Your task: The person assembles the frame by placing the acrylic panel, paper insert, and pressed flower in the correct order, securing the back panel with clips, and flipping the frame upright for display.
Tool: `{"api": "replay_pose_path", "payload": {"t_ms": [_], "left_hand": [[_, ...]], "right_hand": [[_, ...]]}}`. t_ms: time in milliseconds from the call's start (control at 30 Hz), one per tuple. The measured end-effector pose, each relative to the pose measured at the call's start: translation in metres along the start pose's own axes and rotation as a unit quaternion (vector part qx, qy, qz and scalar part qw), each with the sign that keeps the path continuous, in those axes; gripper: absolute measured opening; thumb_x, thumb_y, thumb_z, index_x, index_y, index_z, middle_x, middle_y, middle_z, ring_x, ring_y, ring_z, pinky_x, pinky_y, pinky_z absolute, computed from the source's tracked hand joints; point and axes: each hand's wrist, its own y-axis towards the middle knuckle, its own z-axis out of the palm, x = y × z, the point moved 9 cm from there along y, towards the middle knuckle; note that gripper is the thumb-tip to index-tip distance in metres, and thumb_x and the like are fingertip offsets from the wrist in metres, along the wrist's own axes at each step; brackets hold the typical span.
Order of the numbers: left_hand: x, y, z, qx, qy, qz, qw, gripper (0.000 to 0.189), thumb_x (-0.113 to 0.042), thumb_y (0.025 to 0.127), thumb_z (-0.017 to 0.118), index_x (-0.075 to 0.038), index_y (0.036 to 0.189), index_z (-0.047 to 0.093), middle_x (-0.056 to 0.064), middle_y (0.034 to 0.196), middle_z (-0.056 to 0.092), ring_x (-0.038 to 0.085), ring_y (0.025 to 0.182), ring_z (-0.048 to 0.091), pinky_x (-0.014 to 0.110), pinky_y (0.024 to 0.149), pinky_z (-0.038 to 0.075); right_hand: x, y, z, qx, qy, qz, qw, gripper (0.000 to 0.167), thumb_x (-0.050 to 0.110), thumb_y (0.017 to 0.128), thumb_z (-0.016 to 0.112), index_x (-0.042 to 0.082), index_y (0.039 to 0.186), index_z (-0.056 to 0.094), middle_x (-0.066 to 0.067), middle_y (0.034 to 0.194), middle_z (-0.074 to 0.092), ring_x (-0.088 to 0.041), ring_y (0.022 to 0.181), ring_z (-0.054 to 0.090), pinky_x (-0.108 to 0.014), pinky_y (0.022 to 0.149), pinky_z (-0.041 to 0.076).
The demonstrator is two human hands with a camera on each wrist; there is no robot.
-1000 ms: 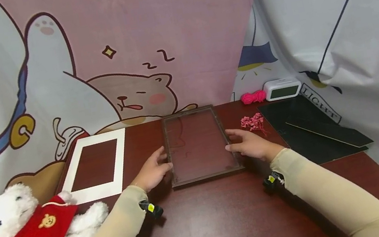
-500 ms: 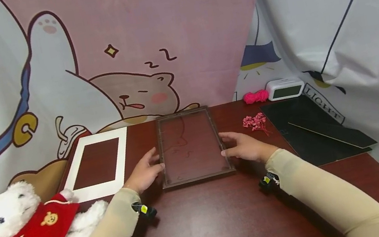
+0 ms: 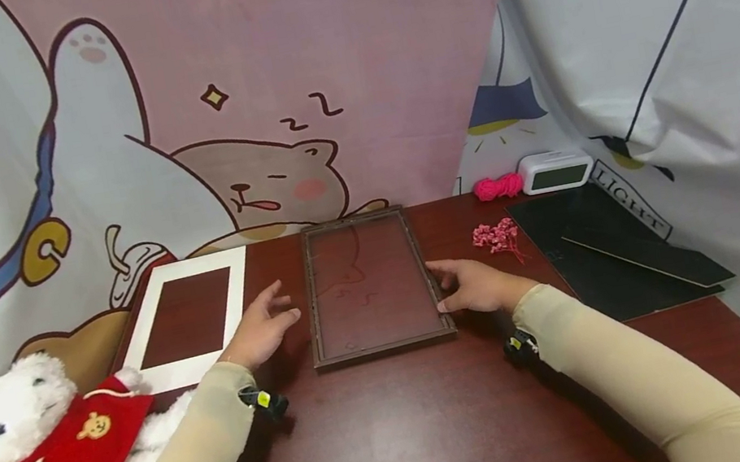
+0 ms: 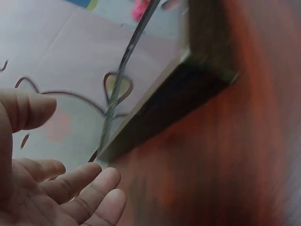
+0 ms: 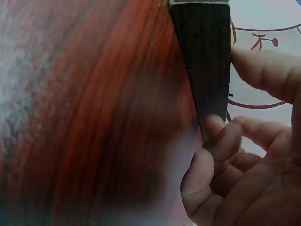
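A brown rectangular picture frame point(image 3: 384, 351) lies on the table, its reflective pane point(image 3: 369, 289) facing up. My left hand point(image 3: 261, 330) hovers to the left of it, fingers spread, holding nothing. In the left wrist view a gap separates the palm-up fingers point(image 4: 106, 181) from the frame's dark side point(image 4: 164, 108). Along the opposite edge, my right hand point(image 3: 476, 284) touches the frame's right side with thumb and fingertips. The right wrist view has the thumb point(image 5: 258, 70) at the upper edge and bent fingers point(image 5: 225, 141) against the dark side point(image 5: 207, 61), not wrapped round it.
To the left lie a white mat frame point(image 3: 197, 370) and a white plush bear point(image 3: 72, 440) in red. Pink dried flowers point(image 3: 495, 235), pink yarn point(image 3: 498, 188), a white digital clock point(image 3: 555, 171) and black boards point(image 3: 612, 254) are on the right. A printed curtain point(image 3: 340, 63) hangs behind.
The picture frame has shifted left along the table between both hands. Since half a second ago my left hand has come away from it to the left; the right hand stays at its edge.
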Motion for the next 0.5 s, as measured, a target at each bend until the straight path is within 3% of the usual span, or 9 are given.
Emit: {"api": "replay_pose_path", "payload": {"t_ms": [100,267,400,500], "left_hand": [[0.006,0.001,-0.019,-0.020,0.018,-0.013,0.9996,0.077,-0.026,0.106,0.058,-0.001,0.167,0.019,0.027,0.157,0.048,0.046,0.145,0.046,0.063,0.117,0.040],[0.017,0.002,-0.049,-0.037,0.062,-0.047,0.9963,0.084,-0.032,0.105,0.060,0.001,0.167,0.015,0.032,0.153,0.048,0.049,0.142,0.049,0.064,0.115,0.042],[0.029,0.002,-0.065,-0.024,0.089,-0.073,0.9931,0.091,-0.037,0.104,0.062,0.002,0.167,0.011,0.036,0.154,0.045,0.053,0.138,0.051,0.064,0.107,0.049],[0.039,0.004,-0.072,-0.006,0.116,-0.086,0.9895,0.092,-0.038,0.103,0.063,0.005,0.166,0.011,0.038,0.156,0.041,0.054,0.138,0.050,0.061,0.100,0.055]], "right_hand": [[-0.001,0.001,0.001,0.006,-0.010,-0.001,0.9999,0.086,0.019,0.090,0.084,0.004,0.162,0.039,-0.019,0.120,0.065,-0.027,0.097,0.061,-0.039,0.083,0.052],[-0.005,0.000,0.000,0.014,-0.011,-0.003,0.9998,0.085,0.021,0.091,0.084,0.006,0.163,0.040,-0.011,0.101,0.064,-0.021,0.090,0.057,-0.034,0.075,0.049],[-0.008,-0.001,0.000,0.025,-0.012,0.015,0.9995,0.087,0.025,0.092,0.084,0.013,0.165,0.038,-0.008,0.089,0.061,-0.020,0.081,0.057,-0.033,0.068,0.047],[-0.007,-0.002,0.000,0.031,-0.016,0.022,0.9992,0.088,0.027,0.092,0.084,0.015,0.166,0.037,-0.012,0.098,0.064,-0.020,0.078,0.057,-0.034,0.067,0.048]]}}
